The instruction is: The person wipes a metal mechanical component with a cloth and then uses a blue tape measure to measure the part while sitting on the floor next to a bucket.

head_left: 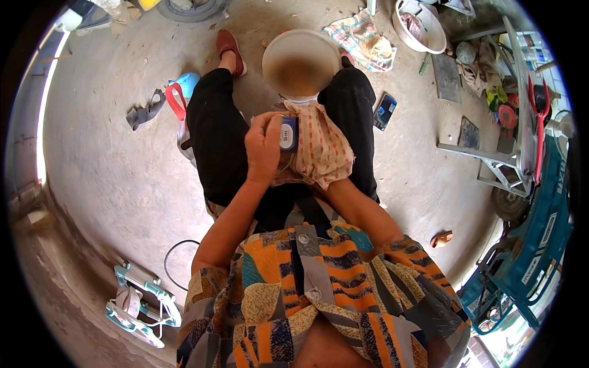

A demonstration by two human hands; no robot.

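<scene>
A smartphone lies on a bare concrete floor, to the right of a plaid cloth and below a white basin holding a pinkish cloth. A gray slab rests near a metal frame, above a teal cart at the right edge. A lone brown shoe sits lower right; a teal-and-white wheeled frame stands lower left, near a curved black cable.

Dark characters stand on the white oval label of the blue tape measure at the frame's centre, while pale lettering and white printed strips mark the teal vehicle at right.
</scene>
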